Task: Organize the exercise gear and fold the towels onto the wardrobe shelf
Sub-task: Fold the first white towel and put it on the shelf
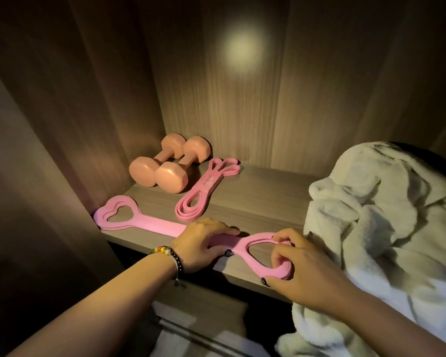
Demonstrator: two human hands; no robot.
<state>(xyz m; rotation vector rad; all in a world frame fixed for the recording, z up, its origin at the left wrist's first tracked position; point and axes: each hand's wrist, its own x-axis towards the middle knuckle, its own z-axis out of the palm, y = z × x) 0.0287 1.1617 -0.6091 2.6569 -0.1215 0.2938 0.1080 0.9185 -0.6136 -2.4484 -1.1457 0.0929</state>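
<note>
Both hands on pink figure-eight stretch band (162,228): left hand (204,243) pressing middle flat, right hand (298,266) pinching heart loop; soft, light, stretchy; best gripped by loops.

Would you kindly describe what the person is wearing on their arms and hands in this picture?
Both forearms are bare, with no sleeves in view. The left hand has a wrist stacked with a multicoloured beaded bracelet and a dark beaded bracelet with a small dangling end. The right hand shows no jewellery. The nails visible on the fingers of both hands wear dark polish.
</note>
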